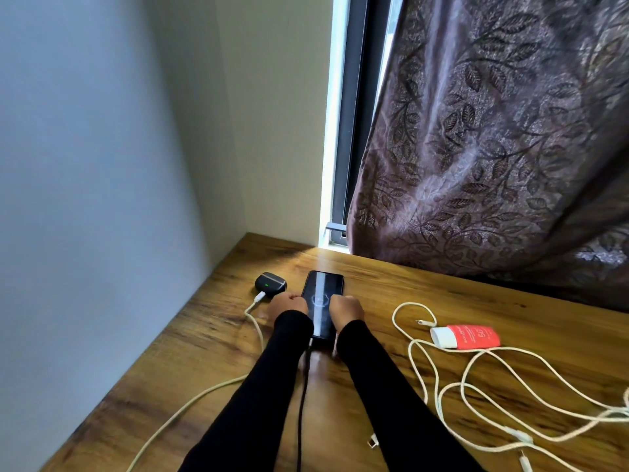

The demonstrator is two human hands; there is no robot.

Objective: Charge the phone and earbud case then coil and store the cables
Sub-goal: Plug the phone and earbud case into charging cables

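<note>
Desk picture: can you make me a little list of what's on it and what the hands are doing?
phone: flat on desk, screen lit, black cable at its near end
earbud case: left of phone, green light on, white cable plugged in
left hand: at phone's left edge
right hand: at phone's right edge
loose white cables: tangled, right side
red tube: lying by loose cables

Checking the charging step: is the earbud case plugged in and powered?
Plugged in and powered: a white cable meets the earbud case, and a green light glows on its front.
</note>
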